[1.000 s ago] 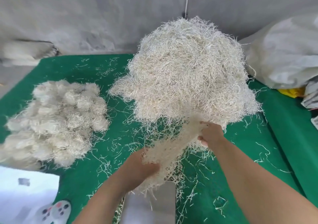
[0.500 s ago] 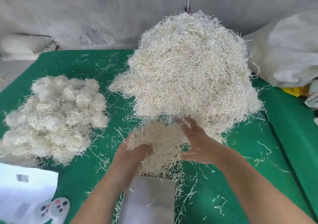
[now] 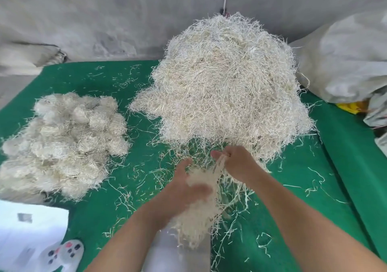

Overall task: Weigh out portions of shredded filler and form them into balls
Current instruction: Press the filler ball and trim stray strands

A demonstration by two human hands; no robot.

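A loose clump of pale shredded filler [image 3: 196,215] is held between both hands at the near middle of the green-covered table [image 3: 117,200]. It is gripped from the left by the left hand [image 3: 184,190], whose fingers are curled into the strands; that hand is blurred, so the exact lie of its fingers cannot be told. At its upper right end the clump is pinched by the right hand [image 3: 236,163], with a thin rope of strands drawn up between the fingers. The lower part of the clump hangs over a flat grey metal scale platform [image 3: 167,250] at the bottom edge of the view, and seems to touch it.

Just beyond the hands, a large heap of the same pale shredded filler [image 3: 226,87] is piled on the table. To the left, well apart from it, a cluster of finished filler balls [image 3: 67,137] is gathered. Stray shreds are scattered across the green cover. A white sheet of paper [image 3: 29,234] lies at the near left corner, and a large whitish woven sack [image 3: 345,58] stands at the right.
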